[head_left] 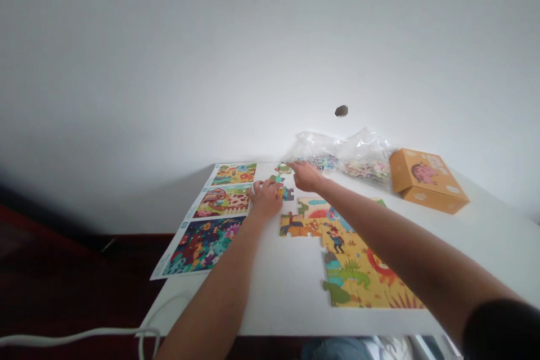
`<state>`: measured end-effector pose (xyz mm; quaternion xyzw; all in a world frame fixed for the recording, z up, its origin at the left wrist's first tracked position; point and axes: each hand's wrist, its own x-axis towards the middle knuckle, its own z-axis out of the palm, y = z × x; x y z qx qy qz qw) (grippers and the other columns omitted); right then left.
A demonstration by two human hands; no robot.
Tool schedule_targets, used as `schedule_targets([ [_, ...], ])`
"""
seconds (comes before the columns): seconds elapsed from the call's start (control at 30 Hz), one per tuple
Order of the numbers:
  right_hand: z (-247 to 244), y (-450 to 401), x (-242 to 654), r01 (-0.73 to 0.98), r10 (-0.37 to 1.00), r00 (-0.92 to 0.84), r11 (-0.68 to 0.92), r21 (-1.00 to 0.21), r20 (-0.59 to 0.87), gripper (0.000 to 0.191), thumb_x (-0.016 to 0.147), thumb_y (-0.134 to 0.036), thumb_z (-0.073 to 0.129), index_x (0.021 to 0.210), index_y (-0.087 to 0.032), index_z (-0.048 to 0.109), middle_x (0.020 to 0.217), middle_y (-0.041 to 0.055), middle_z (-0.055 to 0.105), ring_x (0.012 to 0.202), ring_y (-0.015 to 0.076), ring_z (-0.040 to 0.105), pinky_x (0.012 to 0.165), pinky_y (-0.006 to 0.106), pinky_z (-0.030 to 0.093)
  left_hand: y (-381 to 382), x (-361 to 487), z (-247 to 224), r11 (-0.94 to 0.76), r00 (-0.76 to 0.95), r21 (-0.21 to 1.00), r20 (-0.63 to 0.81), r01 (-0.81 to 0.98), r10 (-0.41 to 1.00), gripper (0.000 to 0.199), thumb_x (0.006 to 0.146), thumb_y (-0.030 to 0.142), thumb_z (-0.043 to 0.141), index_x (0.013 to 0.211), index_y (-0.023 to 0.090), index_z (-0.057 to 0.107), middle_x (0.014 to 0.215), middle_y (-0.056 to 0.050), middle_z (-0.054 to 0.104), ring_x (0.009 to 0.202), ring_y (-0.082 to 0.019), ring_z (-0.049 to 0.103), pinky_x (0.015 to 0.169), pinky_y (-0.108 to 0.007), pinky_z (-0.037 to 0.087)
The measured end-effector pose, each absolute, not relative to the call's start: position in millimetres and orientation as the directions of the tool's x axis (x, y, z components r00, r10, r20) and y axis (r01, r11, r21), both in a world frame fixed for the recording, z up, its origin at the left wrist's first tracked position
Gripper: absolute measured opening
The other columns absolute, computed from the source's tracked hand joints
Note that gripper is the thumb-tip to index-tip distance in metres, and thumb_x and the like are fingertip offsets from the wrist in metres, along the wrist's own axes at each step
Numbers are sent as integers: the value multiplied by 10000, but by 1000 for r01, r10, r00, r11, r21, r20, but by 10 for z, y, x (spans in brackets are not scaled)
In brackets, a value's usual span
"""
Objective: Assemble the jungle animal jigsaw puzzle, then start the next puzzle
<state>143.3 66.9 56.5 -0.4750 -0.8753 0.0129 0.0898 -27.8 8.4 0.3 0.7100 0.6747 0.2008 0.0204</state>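
Observation:
My left hand (266, 198) is over the white table, its fingers curled at a few loose puzzle pieces (288, 194); what lies under the fingertips is hidden. My right hand (307, 175) reaches further back, its fingertips at a loose green piece (284, 167) near the wall. Whether it grips that piece is too small to tell. Below my right forearm lies a partly joined jigsaw (350, 261) with a red-maned lion, a green crocodile and a figure in blue. A joined strip with a tree and a spotted animal (297, 228) sticks out at its upper left.
A sheet with three printed pictures (219, 201) lies on the table's left side. Clear bags of pieces (365, 166) and an orange box (428, 177) stand by the wall. A white cable (84, 337) crosses the lower left, near the table's front edge (270, 329).

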Motion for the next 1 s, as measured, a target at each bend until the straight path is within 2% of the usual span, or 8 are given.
schedule_targets([
  [0.1, 523, 974, 1159, 809, 811, -580, 584, -63, 75, 680, 817, -103, 567, 1469, -213, 409, 1458, 151, 493, 1326, 330, 435, 1100, 553, 331, 55, -283, 9, -100, 19, 297, 266, 950, 964, 415, 842, 169, 511, 1144, 386, 694, 1331, -22, 587, 1224, -341, 407, 1036, -616, 277],
  [0.2, 424, 1129, 1013, 797, 798, -603, 603, -24, 11, 641, 789, -67, 597, 1401, -229, 499, 1421, 148, 533, 1366, 346, 390, 1119, 656, 220, 28, -266, 16, -78, -10, 288, 294, 954, 956, 257, 885, 385, 546, 1076, 360, 716, 1323, -41, 582, 1242, -370, 386, 1033, -627, 267],
  [0.27, 356, 1150, 989, 784, 784, -621, 621, -8, -15, 655, 772, -42, 599, 1395, -226, 510, 1420, 147, 536, 1374, 346, 384, 1124, 677, 181, 33, -257, 10, -62, -29, 285, 304, 956, 952, 292, 840, 485, 597, 1072, 345, 705, 1324, -53, 574, 1266, -385, 370, 1047, -636, 257],
  [0.53, 285, 831, 1416, 691, 689, -723, 723, -15, -48, 828, 741, 6, 558, 1508, -248, 375, 1544, 80, 422, 1430, 291, 349, 1188, 541, 222, 106, -282, -39, 27, -117, 310, 275, 950, 954, 402, 832, 242, 542, 1213, 315, 648, 1347, -82, 567, 1273, -368, 392, 1050, -634, 293],
  [0.63, 245, 665, 1666, 664, 666, -746, 742, -91, -16, 831, 694, 13, 557, 1477, -238, 430, 1547, 78, 419, 1399, 267, 411, 1179, 515, 259, 104, -286, -39, 24, -107, 288, 277, 957, 955, 417, 843, 214, 510, 1215, 326, 662, 1370, -70, 561, 1271, -377, 397, 1032, -637, 319],
  [0.77, 95, 476, 1900, 689, 727, -671, 683, -243, 143, 727, 681, 7, 523, 1365, -236, 566, 1469, 74, 523, 1365, 267, 461, 1152, 508, 296, 90, -267, -26, -51, -18, 249, 264, 967, 964, 497, 846, 149, 480, 1249, 384, 650, 1464, -14, 506, 1336, -377, 346, 1049, -668, 285],
  [0.87, 17, 373, 1960, 703, 773, -579, 634, -323, 258, 616, 746, 2, 462, 1288, -240, 630, 1415, 53, 577, 1354, 235, 469, 1140, 451, 309, 75, -236, -16, -158, 101, 242, 232, 957, 968, 430, 916, 265, 465, 1274, 444, 620, 1521, 32, 453, 1390, -377, 289, 1068, -712, 219],
  [1.0, 72, 286, 1964, 799, 850, -431, 516, -309, 304, 353, 890, -188, 476, 1144, -256, 711, 1271, 68, 656, 1185, 252, 575, 1049, 448, 382, 68, -207, -20, -208, 158, 265, 197, 941, 968, 388, 897, 505, 525, 1264, 422, 622, 1523, 18, 453, 1407, -410, 264, 1070, -755, 169],
])
